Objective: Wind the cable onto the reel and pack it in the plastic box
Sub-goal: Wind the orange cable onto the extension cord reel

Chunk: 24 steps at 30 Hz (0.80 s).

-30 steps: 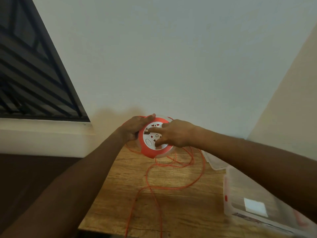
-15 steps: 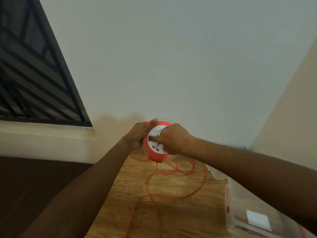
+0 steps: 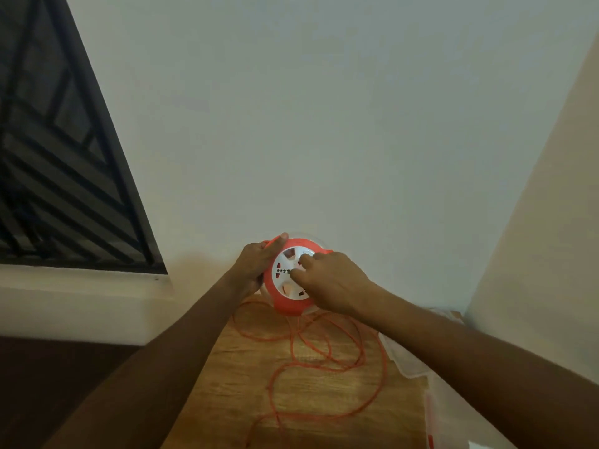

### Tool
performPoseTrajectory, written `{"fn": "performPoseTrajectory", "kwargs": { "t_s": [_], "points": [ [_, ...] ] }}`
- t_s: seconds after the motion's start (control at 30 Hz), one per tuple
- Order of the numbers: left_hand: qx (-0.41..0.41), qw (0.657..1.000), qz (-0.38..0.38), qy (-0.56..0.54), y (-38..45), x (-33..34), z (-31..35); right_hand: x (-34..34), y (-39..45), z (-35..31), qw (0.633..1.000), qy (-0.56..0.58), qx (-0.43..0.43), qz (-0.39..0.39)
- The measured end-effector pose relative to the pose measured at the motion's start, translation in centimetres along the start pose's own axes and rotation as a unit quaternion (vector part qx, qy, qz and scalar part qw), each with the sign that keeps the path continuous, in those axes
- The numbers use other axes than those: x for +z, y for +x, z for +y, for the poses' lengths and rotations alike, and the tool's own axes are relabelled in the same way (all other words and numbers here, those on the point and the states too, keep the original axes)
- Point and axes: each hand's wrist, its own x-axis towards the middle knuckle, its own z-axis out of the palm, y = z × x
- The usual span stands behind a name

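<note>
An orange cable reel (image 3: 285,303) with a white socket face is held up above the far end of the wooden table (image 3: 233,384). My left hand (image 3: 256,264) grips its left rim, thumb on the top edge. My right hand (image 3: 327,283) lies over the white face with its fingers pressed on the centre. Loose orange cable (image 3: 327,358) hangs from the reel and lies in loops on the table, running toward the near edge. The clear plastic box (image 3: 431,413) with red clips shows at the lower right, mostly hidden by my right arm.
A clear lid (image 3: 405,361) lies on the table to the right of the cable loops. A white wall stands directly behind the table, a second wall closes the right side, and a dark barred window (image 3: 58,176) is at the left.
The reel's white face has turned under my right hand, whose fingers shifted on it. The view has tilted upward, so less of the table and box shows.
</note>
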Motion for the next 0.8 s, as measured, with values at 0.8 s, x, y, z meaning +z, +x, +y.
{"fn": "performPoseTrajectory", "kwargs": {
  "t_s": [0.8],
  "points": [
    [0.101, 0.989, 0.099, -0.045, 1.3, 1.0, 7.8, -2.6, 5.2, 3.7, 0.957, 0.096, 0.248, 0.118]
  ]
}}
